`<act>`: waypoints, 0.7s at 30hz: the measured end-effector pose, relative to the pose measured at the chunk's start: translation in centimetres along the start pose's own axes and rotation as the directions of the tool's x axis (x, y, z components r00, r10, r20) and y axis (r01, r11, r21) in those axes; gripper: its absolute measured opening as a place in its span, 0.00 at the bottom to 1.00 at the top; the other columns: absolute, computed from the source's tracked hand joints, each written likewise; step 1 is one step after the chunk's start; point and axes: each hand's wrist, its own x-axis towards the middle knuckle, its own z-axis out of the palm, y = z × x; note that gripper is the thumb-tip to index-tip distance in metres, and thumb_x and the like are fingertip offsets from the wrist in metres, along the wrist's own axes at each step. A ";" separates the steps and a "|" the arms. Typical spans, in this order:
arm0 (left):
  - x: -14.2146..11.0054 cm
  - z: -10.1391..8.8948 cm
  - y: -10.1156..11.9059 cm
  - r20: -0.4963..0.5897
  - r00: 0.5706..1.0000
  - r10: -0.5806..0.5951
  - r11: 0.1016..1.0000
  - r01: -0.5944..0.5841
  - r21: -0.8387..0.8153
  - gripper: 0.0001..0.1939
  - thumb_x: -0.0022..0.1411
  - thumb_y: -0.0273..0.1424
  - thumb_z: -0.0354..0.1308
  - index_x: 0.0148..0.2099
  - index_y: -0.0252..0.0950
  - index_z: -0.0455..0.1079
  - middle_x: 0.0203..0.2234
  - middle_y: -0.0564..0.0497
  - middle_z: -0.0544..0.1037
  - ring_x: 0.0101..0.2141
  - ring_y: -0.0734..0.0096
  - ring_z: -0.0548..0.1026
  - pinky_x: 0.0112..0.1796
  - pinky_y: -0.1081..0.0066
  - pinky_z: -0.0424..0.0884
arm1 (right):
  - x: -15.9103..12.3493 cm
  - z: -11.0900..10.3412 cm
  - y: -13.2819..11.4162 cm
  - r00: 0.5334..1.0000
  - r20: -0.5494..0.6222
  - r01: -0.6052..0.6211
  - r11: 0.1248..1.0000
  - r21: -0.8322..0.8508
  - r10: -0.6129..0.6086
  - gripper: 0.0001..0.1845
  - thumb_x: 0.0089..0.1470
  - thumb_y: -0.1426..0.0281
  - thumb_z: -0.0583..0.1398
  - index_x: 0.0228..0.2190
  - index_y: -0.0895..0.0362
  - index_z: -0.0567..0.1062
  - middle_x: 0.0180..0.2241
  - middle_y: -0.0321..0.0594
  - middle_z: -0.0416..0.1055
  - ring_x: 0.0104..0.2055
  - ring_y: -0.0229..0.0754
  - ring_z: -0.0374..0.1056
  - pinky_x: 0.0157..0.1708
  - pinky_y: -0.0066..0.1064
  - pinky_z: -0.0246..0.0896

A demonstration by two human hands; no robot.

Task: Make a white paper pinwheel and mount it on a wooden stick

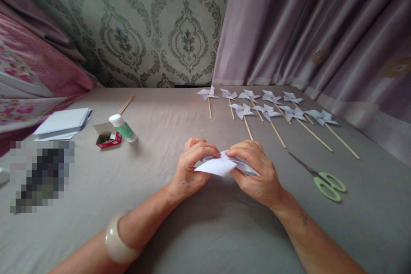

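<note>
Between my two hands is a white paper pinwheel (218, 166), its blades folded in toward the middle. My left hand (195, 165) grips it from the left, fingertips pressing near its centre. From the other side my right hand (255, 169) pinches it, thumb underneath and fingers on top. The two sets of fingertips almost meet at the pinwheel's centre. Fingers cover part of the paper, and no stick shows on this pinwheel. Closest to my right hand lie finished pinwheels on sticks (242, 111) and green-handled scissors (327, 184).
On the left are a paper stack (61, 123), a small open red box (108, 139) with dark contents, a standing glue stick (123, 128) and loose wooden sticks (126, 105). A pixelated patch (45, 175) hides something at far left. Several pinwheels lie in rows at the back right.
</note>
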 end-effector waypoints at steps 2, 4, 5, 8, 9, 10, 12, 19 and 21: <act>0.0 -0.1 0.0 0.005 0.999 0.044 0.999 -0.044 0.021 0.02 0.59 0.28 0.61 0.37 0.39 0.71 0.32 0.50 0.80 0.34 0.69 0.72 0.43 0.64 0.63 | 0.0 -0.1 0.0 0.999 0.001 0.034 0.999 -0.004 -0.034 0.11 0.54 0.77 0.60 0.39 0.51 0.72 0.34 0.39 0.76 0.37 0.43 0.71 0.42 0.39 0.62; 0.0 -0.1 0.0 0.017 0.999 0.044 0.998 -0.045 0.041 0.02 0.59 0.29 0.61 0.37 0.39 0.71 0.33 0.49 0.80 0.35 0.68 0.72 0.44 0.63 0.63 | 0.0 -0.2 0.0 0.999 0.005 0.053 0.999 -0.010 -0.053 0.12 0.54 0.78 0.60 0.39 0.52 0.72 0.34 0.39 0.76 0.38 0.43 0.71 0.42 0.39 0.62; 0.0 -0.2 0.0 0.023 0.999 0.033 0.998 -0.035 0.052 0.02 0.60 0.30 0.61 0.37 0.39 0.72 0.33 0.49 0.80 0.35 0.67 0.72 0.44 0.63 0.63 | 0.1 -0.2 0.0 0.998 0.007 0.058 0.998 -0.014 -0.058 0.12 0.54 0.78 0.60 0.39 0.52 0.72 0.34 0.39 0.75 0.37 0.43 0.71 0.41 0.39 0.62; 0.0 -0.2 -0.1 0.042 0.999 -0.005 0.996 0.001 0.089 0.03 0.60 0.32 0.59 0.36 0.39 0.72 0.33 0.48 0.80 0.36 0.66 0.73 0.43 0.62 0.63 | 0.1 -0.2 -0.1 0.998 0.012 0.058 0.998 -0.025 -0.058 0.10 0.54 0.78 0.60 0.37 0.51 0.73 0.34 0.39 0.75 0.37 0.43 0.71 0.41 0.39 0.62; 0.0 -0.2 -0.1 0.045 0.999 -0.007 0.995 0.002 0.098 0.04 0.61 0.33 0.59 0.36 0.39 0.72 0.32 0.48 0.80 0.35 0.66 0.73 0.44 0.62 0.63 | 0.0 -0.2 -0.1 0.998 0.011 0.060 0.998 -0.025 -0.059 0.10 0.54 0.78 0.60 0.37 0.52 0.73 0.34 0.39 0.75 0.37 0.43 0.71 0.41 0.38 0.61; -0.1 -0.2 -0.1 0.045 0.999 -0.001 0.995 -0.003 0.103 0.04 0.61 0.33 0.59 0.36 0.39 0.72 0.32 0.48 0.80 0.35 0.66 0.73 0.44 0.62 0.63 | 0.0 -0.2 -0.1 0.998 0.011 0.061 0.998 -0.026 -0.061 0.10 0.54 0.78 0.60 0.37 0.52 0.73 0.34 0.39 0.75 0.37 0.43 0.70 0.41 0.38 0.61; -0.1 -0.2 -0.2 0.043 0.999 0.022 0.994 -0.026 0.102 0.03 0.61 0.32 0.59 0.37 0.39 0.73 0.33 0.49 0.80 0.35 0.67 0.73 0.44 0.62 0.63 | 0.0 -0.2 -0.1 0.998 0.011 0.063 0.998 -0.028 -0.063 0.10 0.54 0.78 0.60 0.37 0.52 0.73 0.34 0.39 0.75 0.37 0.43 0.70 0.41 0.38 0.61; -0.1 -0.2 -0.3 0.038 0.996 0.079 0.990 -0.083 0.115 0.04 0.61 0.32 0.60 0.38 0.38 0.71 0.33 0.49 0.80 0.36 0.67 0.73 0.43 0.63 0.63 | 0.0 -0.1 0.1 0.995 0.013 0.100 0.994 -0.046 -0.099 0.09 0.55 0.79 0.59 0.36 0.54 0.72 0.33 0.40 0.74 0.37 0.43 0.69 0.40 0.39 0.61; -0.1 -0.2 -0.4 0.032 0.995 0.093 0.989 -0.096 0.112 0.04 0.61 0.31 0.61 0.38 0.38 0.71 0.33 0.50 0.79 0.36 0.68 0.72 0.43 0.63 0.63 | 0.0 -0.1 0.1 0.994 0.010 0.112 0.993 -0.047 -0.112 0.09 0.54 0.80 0.59 0.36 0.54 0.71 0.33 0.40 0.74 0.36 0.43 0.68 0.40 0.38 0.61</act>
